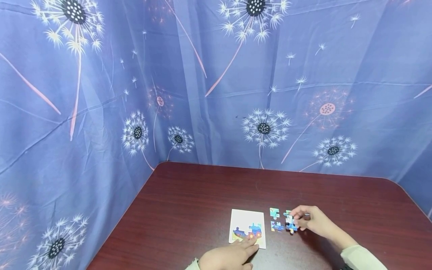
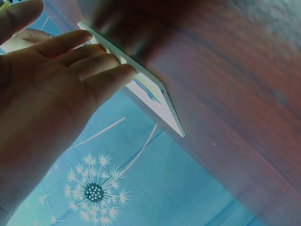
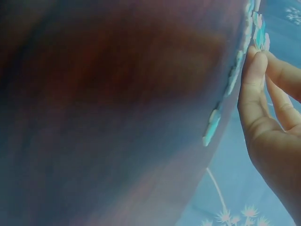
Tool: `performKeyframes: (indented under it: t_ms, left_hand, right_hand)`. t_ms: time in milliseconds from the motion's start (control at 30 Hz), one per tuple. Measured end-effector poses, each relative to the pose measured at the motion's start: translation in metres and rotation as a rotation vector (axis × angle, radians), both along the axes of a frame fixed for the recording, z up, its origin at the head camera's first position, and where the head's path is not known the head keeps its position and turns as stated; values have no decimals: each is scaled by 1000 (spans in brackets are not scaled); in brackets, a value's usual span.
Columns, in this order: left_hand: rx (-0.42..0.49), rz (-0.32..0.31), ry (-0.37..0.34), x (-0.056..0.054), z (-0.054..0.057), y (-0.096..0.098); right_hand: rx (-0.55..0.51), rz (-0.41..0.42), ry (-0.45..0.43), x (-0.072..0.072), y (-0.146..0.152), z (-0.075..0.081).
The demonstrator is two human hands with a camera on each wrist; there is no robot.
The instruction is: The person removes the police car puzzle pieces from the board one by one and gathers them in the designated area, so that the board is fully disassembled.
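A white puzzle board (image 1: 247, 217) lies on the table with a few joined, colourful pieces (image 1: 255, 228) along its lower part. My left hand (image 1: 229, 256) rests its outstretched fingertips on the board's near edge. In the left wrist view, the fingers (image 2: 110, 77) lie extended over that edge. To the board's right, my right hand (image 1: 314, 220) pinches a jigsaw piece (image 3: 259, 32) between thumb and fingertips, seen clearly in the right wrist view. Beneath and beside that hand lie loose jigsaw pieces (image 1: 290, 225), partly covered by the fingers.
Two more loose spots of pieces sit between board and right hand: a teal-green piece (image 1: 274, 213) and a blue-purple one (image 1: 276, 226). The dark red wooden table (image 1: 189, 202) meets a blue dandelion-print curtain (image 1: 216, 123) behind and at the left.
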State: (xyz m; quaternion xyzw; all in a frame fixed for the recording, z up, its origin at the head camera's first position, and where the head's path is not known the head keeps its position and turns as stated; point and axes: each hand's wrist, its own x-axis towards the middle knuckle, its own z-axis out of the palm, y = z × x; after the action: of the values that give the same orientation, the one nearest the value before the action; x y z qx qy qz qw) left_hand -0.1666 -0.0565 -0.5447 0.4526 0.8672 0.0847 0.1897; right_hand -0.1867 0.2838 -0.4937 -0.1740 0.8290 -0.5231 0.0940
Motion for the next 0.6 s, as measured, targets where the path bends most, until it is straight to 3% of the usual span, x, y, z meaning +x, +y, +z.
performKeyframes:
  t_ms: [367, 467, 600]
  left_hand:
    - [-4, -2, 28, 4, 3, -1]
    - [0, 7, 13, 8, 12, -1]
    - [-13, 28, -7, 14, 32, 1]
  right_hand:
    - [29, -30, -25, 5, 6, -5]
    - [44, -31, 0, 5, 6, -6]
    - [67, -41, 31, 5, 5, -8]
